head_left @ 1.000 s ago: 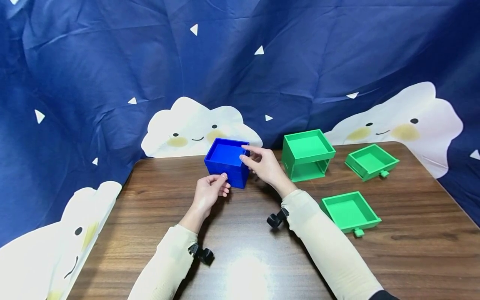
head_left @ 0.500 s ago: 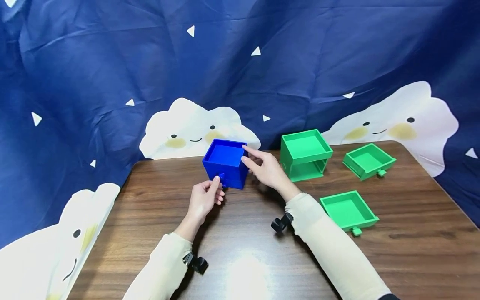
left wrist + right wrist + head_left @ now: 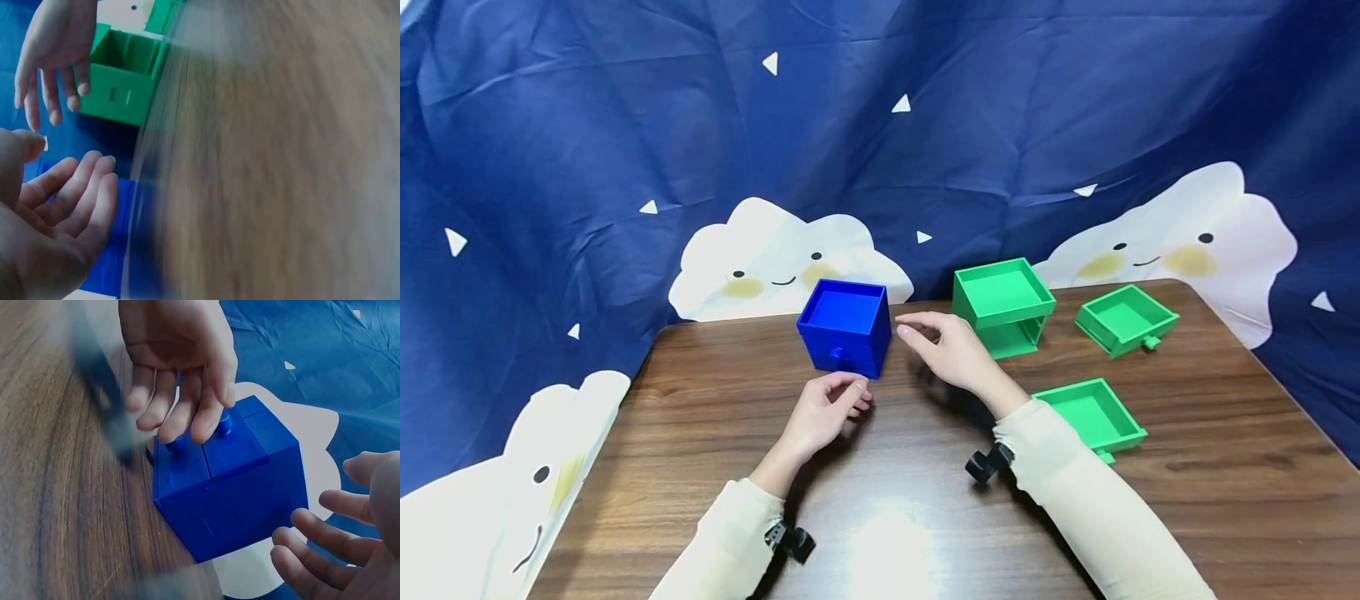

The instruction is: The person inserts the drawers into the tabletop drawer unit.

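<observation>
Head view is showing one blue box [image 3: 842,329] standing upright on the desk [image 3: 715,375], its recessed top facing up. Right wrist view is revealing two knobs [image 3: 224,424] on its front; head view is clearly showing only the upper one. The left hand [image 3: 820,417] is hovering by the lower front edge, fingers loosely bent and pinching nothing; whether they are touching the box, the views are leaving unclear. The right hand [image 3: 955,354] is hanging just beside the box's right wall, thumb apart from the fingers, holding nothing. One green box [image 3: 1003,312] is standing farther right, its front gaping, and two green drawers [image 3: 1127,318] are lying beyond. Behind, a blue cloth [image 3: 842,125] with three clouds [image 3: 786,267] is hanging. Compared with half a second ago, the left hand is sitting lower, leaving the upper knob uncovered, and the right hand is no longer overlapping the box's rim.
</observation>
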`<state>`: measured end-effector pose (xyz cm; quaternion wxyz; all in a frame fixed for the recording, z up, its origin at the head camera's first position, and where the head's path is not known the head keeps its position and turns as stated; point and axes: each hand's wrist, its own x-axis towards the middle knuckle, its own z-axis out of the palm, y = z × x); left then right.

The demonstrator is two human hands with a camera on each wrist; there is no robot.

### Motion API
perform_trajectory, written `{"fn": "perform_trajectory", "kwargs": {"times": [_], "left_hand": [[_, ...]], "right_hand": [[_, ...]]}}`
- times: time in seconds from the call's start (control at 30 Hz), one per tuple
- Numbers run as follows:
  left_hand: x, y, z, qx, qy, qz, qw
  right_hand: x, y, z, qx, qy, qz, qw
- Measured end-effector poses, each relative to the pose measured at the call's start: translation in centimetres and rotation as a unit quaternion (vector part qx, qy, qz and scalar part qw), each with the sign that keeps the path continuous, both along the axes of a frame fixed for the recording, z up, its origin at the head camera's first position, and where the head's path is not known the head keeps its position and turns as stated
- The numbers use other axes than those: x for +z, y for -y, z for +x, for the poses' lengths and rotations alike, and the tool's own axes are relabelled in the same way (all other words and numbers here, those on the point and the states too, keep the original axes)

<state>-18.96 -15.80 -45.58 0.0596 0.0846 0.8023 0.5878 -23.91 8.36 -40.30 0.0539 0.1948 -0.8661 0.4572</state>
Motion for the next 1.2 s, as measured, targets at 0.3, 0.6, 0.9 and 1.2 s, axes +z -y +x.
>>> {"fn": "perform_trajectory", "kwargs": {"times": [0.3, 0.6, 0.9, 1.2], "left_hand": [[0.3, -2.3, 0.0, -0.053, -0.016, 0.0, 0.9985], [0.4, -4.3, -0.6, -0.069, -0.031, -0.005, 0.9971], [0.5, -5.7, -1.2, -0.069, -0.036, 0.003, 0.9969], [0.5, -7.1, -1.9, -0.056, -0.046, 0.009, 0.9973]], "right_hand": [[0.7, -1.6, 1.6, -0.002, 0.005, 0.0, 1.0], [0.4, -3.4, 2.6, -0.018, 0.0, 0.016, 0.9997], [0.5, -5.1, 3.6, -0.035, 0.004, 0.024, 0.9991], [0.5, -6.2, 4.2, -0.045, 0.011, 0.027, 0.9986]]}}
